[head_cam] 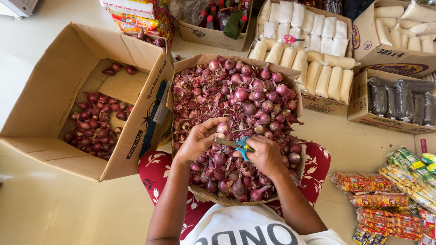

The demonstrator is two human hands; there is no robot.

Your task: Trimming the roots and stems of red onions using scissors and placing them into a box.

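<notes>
Two cardboard boxes frame my work. Bigger of them is the open box (pixel 54 131) on my left, tipped toward me with its flaps spread, so the loose layer of trimmed-looking red onions (pixel 93 131) on its bottom sits within an easy toss of my arm. Straight ahead, resting across my lap on the red flowered cloth (pixel 156 170), is the shallower onion box (pixel 190 63), heaped with small red onions and a drift of papery purple skins (pixel 195 100); keeping it on my knees puts the pile right under my hands.

Beyond it stand cartons of white packets (pixel 313 50) and dark bagged goods (pixel 399 97), and snack packets (pixel 386 199) lie on the floor to my right, all out of reach and out of the way.

My left hand (pixel 200 138) is curled over the heap, fingertips pinching one onion (pixel 223 128) to steady it. My right hand (pixel 265 154) is closed through the blue handles of small scissors (pixel 238 145), whose blades point left toward that onion, just beside it, so one hand presents and the other cuts.
</notes>
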